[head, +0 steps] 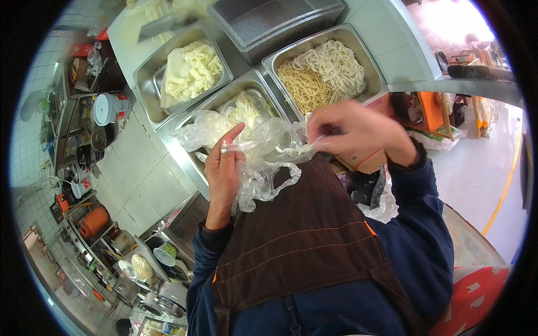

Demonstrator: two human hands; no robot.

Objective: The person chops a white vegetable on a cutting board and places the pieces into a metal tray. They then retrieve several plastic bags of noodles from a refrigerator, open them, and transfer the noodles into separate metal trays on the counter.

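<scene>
My left hand [222, 172] has a clear plastic bag [262, 182] between thumb and fingers, above the near edge of the middle steel pan [273, 98]. Pale wide noodles [243, 113] lie in that pan, partly hidden by the plastic. My right hand [349, 130], blurred, is at the right side of the bag, with pale noodle strands or twisted plastic at its fingertips; which one cannot be told. The right steel pan [374, 71] holds thin yellow noodles [304, 86] beside thick white noodles [336, 67]. In the left steel pan [147, 80] are pale flat noodles [193, 69].
A dark lidded container [277, 25] stands behind the pans. At the upper left, a cleaver [156, 28] lies on a pale board [122, 25] near more dough strips. A cardboard box [363, 161] is below my right hand. White buckets [111, 109] and shelves line the left side.
</scene>
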